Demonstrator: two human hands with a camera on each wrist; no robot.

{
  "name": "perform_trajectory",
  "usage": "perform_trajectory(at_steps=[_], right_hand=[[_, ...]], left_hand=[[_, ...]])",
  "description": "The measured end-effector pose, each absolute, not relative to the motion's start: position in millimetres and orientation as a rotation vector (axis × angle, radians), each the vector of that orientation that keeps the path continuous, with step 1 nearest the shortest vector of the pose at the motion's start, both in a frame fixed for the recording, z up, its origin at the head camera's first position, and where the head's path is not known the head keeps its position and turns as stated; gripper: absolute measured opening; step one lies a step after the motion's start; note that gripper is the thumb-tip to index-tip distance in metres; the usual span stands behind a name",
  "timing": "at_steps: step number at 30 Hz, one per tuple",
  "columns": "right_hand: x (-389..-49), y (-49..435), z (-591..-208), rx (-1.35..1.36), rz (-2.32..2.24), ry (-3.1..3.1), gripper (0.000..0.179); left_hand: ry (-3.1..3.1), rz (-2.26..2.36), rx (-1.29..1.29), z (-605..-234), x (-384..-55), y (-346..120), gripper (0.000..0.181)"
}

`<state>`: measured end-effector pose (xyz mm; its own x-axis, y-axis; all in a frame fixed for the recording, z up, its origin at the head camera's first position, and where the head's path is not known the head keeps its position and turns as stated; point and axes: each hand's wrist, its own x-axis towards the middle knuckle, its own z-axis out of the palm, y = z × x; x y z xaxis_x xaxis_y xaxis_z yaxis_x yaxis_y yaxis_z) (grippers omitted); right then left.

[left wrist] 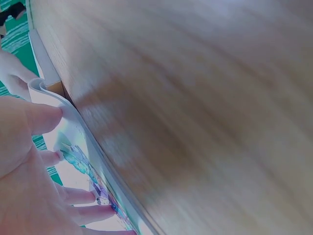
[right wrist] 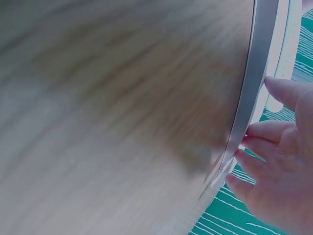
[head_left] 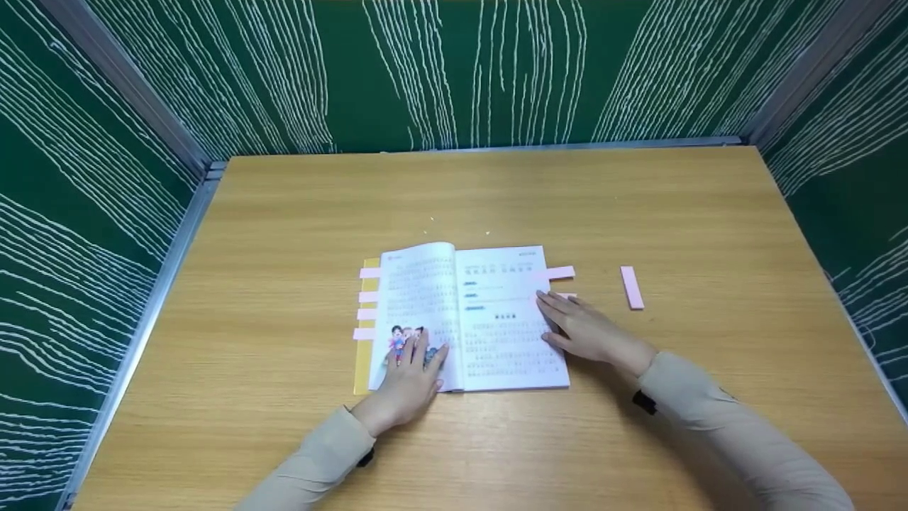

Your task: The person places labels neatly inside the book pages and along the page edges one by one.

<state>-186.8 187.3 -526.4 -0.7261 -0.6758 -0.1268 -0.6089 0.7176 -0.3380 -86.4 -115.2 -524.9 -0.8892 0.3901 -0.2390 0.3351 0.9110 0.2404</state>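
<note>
An open book (head_left: 507, 365) lies on the wooden table, its left page (head_left: 415, 284) bulging up near the spine. Spread fingers of my left hand (head_left: 408, 387) rest on the lower left page, over a printed picture of children (head_left: 397, 341). At the right page's outer edge, my right hand (head_left: 592, 333) touches the paper with its fingers extended and thumb lower down. In the right wrist view, the fingertips (right wrist: 252, 129) meet the book's edge (right wrist: 261, 63). Several pink strips (head_left: 367, 297) stick out on the left; another pink strip (head_left: 562, 272) juts out on the right, above my right hand.
A loose pink strip (head_left: 631, 287) lies on the table (head_left: 298, 213) to the right of the book. Tiny white bits are scattered beyond the book. Green walls with white wavy lines (head_left: 525, 71) enclose the back and sides of the table.
</note>
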Motion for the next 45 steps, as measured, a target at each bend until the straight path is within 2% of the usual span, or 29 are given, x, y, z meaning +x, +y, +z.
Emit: perform_trajectory(at_steps=[22, 45], right_hand=[[-191, 174, -524, -1.066, -0.356, 2.681, 0.059], [-169, 185, -526, -1.156, -0.402, 2.659, 0.057]], left_hand=[[2.779, 0.282, 0.520, -527, -87, -115, 0.055], [2.793, 0.287, 0.547, -527, -88, -117, 0.056]])
